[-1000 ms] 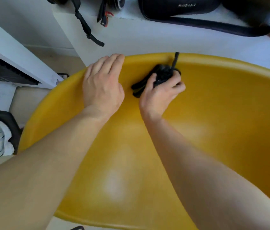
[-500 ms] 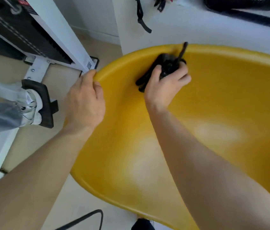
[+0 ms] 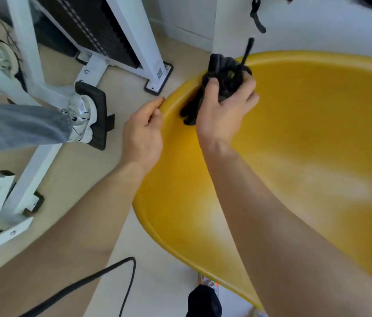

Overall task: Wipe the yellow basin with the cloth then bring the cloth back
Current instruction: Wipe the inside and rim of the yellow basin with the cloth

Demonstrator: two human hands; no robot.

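A large yellow basin (image 3: 306, 138) fills the right half of the view, tipped toward me. My right hand (image 3: 225, 113) is closed around a bunched black cloth (image 3: 224, 74) and presses it against the basin's upper left rim; a black strap of the cloth sticks up past the edge. My left hand (image 3: 142, 133) grips the basin's left rim from the outside, fingers curled over the edge, thumb side toward me.
A white metal frame (image 3: 32, 83) with black foot pads stands on the beige floor at the left. Another person's grey trouser leg and silver shoe (image 3: 78, 117) rest on it. A black cable (image 3: 102, 273) loops near the bottom. A white table edge runs behind the basin.
My left hand slid from the basin's far rim down along its left edge. My right hand carried the cloth leftward along the rim. The view has swung to the left.
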